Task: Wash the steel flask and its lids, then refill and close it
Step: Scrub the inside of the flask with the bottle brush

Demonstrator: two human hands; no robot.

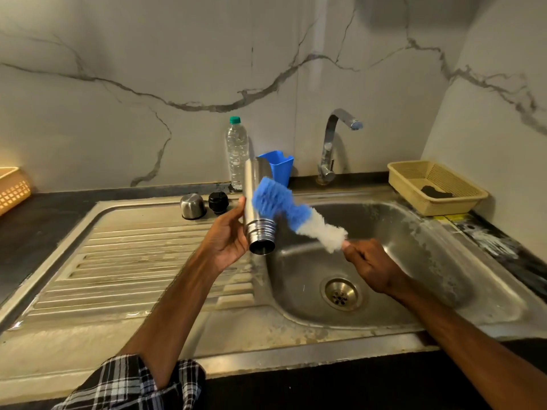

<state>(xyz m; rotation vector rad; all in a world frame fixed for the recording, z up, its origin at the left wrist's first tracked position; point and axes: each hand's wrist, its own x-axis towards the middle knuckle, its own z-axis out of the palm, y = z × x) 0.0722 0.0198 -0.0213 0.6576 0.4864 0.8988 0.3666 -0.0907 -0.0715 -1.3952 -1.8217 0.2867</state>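
Scrubbing should go best if the left hand (228,236), wrapped round the steel flask (249,187) in the middle of the frame, turns it while the right hand (371,269), squeezing the brush (296,216), rubs every side.

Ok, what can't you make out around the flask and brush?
Head view:
The brush: handle hidden by fingers of the right hand; bristles motion-blurred, contact with the flask unclear.
Inside the flask: dark past the mouth.
The dark item in the beige basket: too small to identify.
The orange basket: cut off by left edge.
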